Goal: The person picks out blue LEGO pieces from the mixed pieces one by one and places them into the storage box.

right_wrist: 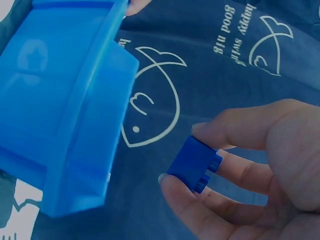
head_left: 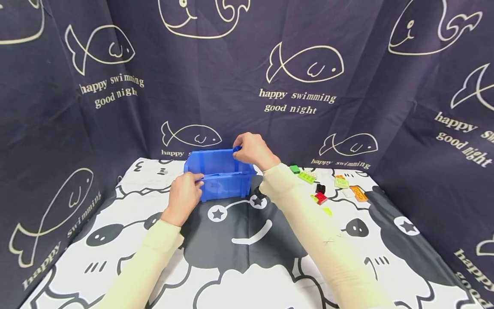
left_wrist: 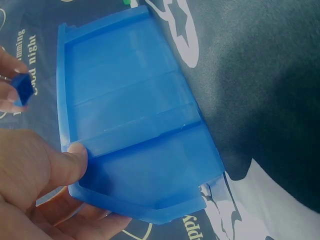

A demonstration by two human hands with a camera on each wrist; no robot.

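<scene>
A blue plastic bin (head_left: 224, 187) stands near the back of the table. At its front left, my left hand (head_left: 182, 195) grips the rim, with the thumb on one side of the wall and the fingers on the other in the left wrist view. My right hand (head_left: 254, 150) is above the bin's back right part and pinches a small blue toy brick (right_wrist: 190, 162) between thumb and fingers. In the right wrist view the brick's studs point toward the palm, and it is apart from the bin wall. The bin's floor is mostly hidden in the head view.
Several loose toy bricks lie right of the bin, among them a green brick (head_left: 294, 169), a black brick (head_left: 320, 188), a red brick (head_left: 320, 198) and an orange brick (head_left: 359, 193). A dark printed curtain (head_left: 239, 107) hangs right behind the bin. The tablecloth (head_left: 247, 283) has cartoon prints.
</scene>
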